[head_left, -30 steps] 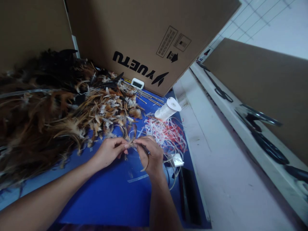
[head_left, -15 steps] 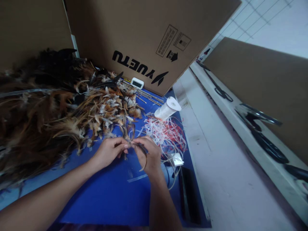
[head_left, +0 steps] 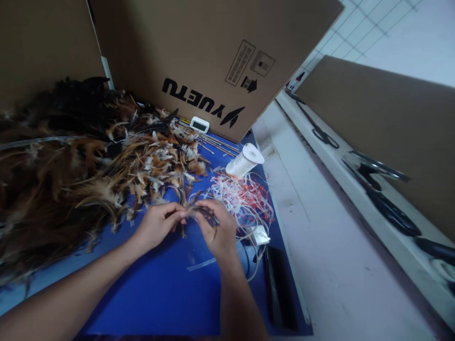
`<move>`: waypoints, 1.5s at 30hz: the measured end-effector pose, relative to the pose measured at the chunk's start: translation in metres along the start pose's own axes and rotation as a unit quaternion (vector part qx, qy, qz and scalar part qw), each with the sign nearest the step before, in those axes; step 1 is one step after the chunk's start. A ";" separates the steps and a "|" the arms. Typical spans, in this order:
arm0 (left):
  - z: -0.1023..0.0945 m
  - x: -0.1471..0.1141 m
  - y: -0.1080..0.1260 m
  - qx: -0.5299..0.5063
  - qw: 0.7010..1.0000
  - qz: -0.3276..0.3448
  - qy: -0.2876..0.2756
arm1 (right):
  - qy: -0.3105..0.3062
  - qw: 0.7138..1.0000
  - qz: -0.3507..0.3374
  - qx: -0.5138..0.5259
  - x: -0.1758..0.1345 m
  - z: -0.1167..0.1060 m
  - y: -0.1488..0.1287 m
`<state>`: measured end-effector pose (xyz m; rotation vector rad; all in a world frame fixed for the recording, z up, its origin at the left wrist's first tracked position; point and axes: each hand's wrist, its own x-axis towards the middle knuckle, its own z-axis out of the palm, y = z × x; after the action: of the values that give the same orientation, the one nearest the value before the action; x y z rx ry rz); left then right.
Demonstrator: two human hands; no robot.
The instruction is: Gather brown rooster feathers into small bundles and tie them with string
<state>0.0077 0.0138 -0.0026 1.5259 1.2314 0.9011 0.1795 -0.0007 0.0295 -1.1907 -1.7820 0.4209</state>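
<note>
Over the blue tabletop (head_left: 152, 293), my left hand (head_left: 159, 226) pinches the base end of a small bunch of brown feathers (head_left: 193, 210) between thumb and index finger. Facing it, my right hand (head_left: 221, 231) has its thumb and index finger round the same bunch, with some curved dark strands lying across toward its palm. The fingertips of both hands nearly meet. Close behind and to the left spreads a large heap of brown, black and white-tufted feathers (head_left: 142, 166).
Right of my hands lies a tangle of white and red strips (head_left: 241, 194), with a white spool (head_left: 245, 161) behind it. Thin sticks (head_left: 220, 143) and a small white digital display (head_left: 199, 124) sit before a cardboard box (head_left: 199, 47). Scissors (head_left: 325, 137) rest on a ledge at right.
My fingertips have drawn slightly apart, so more of the feather bunch shows between them. The right thumb and index finger have opened a little. The view has shifted slightly.
</note>
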 end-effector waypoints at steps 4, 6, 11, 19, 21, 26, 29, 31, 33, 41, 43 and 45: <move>-0.001 0.000 -0.003 -0.015 0.998 0.011 0.063 | 0.132 0.987 0.092 0.014 0.002 0.001 0.003; 0.000 0.000 -0.004 -0.021 0.995 0.018 0.097 | 0.176 0.968 0.169 0.057 0.003 0.002 0.003; 0.000 -0.001 -0.001 -0.018 0.987 0.052 0.154 | 0.041 0.947 0.279 0.154 0.000 0.011 0.004; 0.001 -0.005 -0.003 0.038 0.974 0.113 0.194 | -0.034 0.961 0.188 0.200 -0.005 0.021 -0.009; 0.002 -0.006 -0.003 0.053 0.972 0.132 0.188 | -0.032 0.961 0.164 0.218 -0.004 0.021 -0.012; 0.004 -0.008 -0.005 0.074 0.967 0.173 0.171 | -0.028 0.958 0.140 0.248 -0.002 0.021 -0.014; 0.004 -0.009 -0.004 0.073 0.970 0.165 0.163 | -0.028 0.951 0.155 0.265 -0.001 0.020 -0.013; 0.004 -0.009 -0.003 0.069 0.975 0.150 0.148 | -0.030 0.948 0.171 0.268 -0.001 0.018 -0.013; 0.004 -0.009 0.000 0.056 0.981 0.134 0.126 | -0.027 0.943 0.191 0.270 0.001 0.017 -0.014; 0.002 -0.005 0.005 -0.110 0.994 0.024 -0.011 | -0.040 0.933 0.216 0.286 0.003 0.014 -0.010; 0.001 -0.004 0.005 -0.160 0.986 -0.011 -0.045 | -0.045 0.932 0.212 0.290 0.002 0.013 -0.007; 0.001 -0.004 0.005 -0.201 0.976 -0.038 -0.077 | -0.051 0.932 0.207 0.292 0.001 0.013 -0.004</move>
<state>0.0090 0.0091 0.0021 1.1925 0.9211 0.9004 0.1668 0.0005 0.0259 -1.1071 -1.3268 1.1886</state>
